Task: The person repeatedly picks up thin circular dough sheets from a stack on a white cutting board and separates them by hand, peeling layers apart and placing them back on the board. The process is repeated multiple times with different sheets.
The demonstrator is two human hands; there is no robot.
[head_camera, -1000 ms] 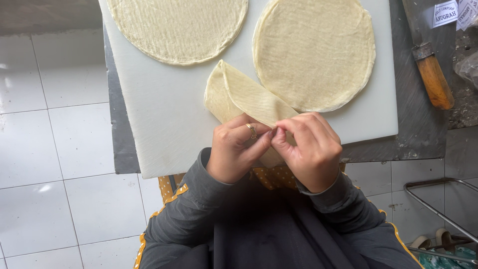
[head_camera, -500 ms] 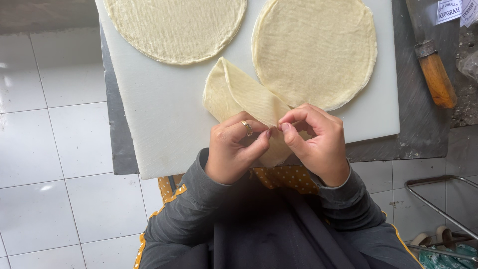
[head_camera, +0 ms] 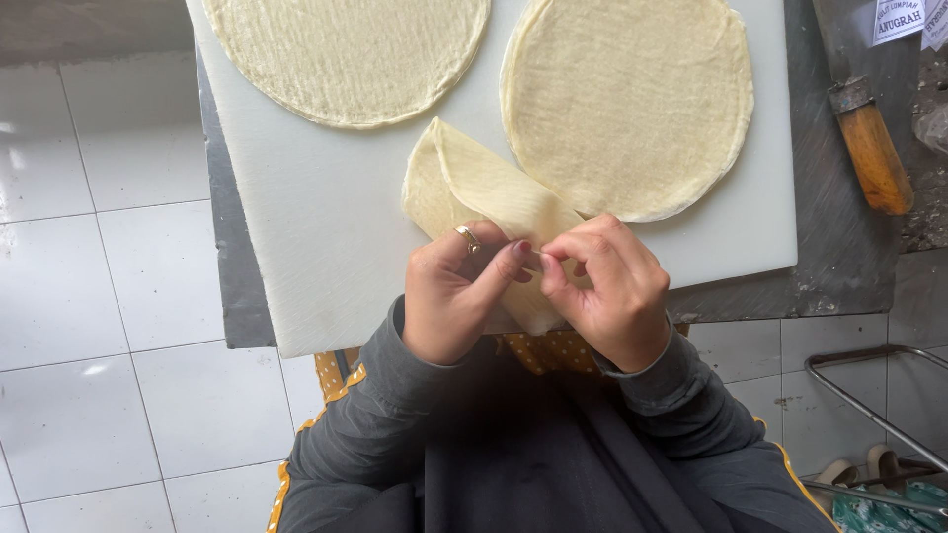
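Nearest, grey sleeves led up to the hands, which were together at the near edge of the white cutting board (head_camera: 326,247). The left hand (head_camera: 454,291), a ring on one finger, and the right hand (head_camera: 607,291) both pinched the near end of a folded pastry wrapper (head_camera: 474,188), fingertips almost touching. The wrapper angled away to the far left across the board. Beyond it lay two flat round wrappers, one far left (head_camera: 346,49), one far right (head_camera: 627,99). A wooden-handled tool (head_camera: 874,153) rested on the grey desk (head_camera: 839,247) to the right.
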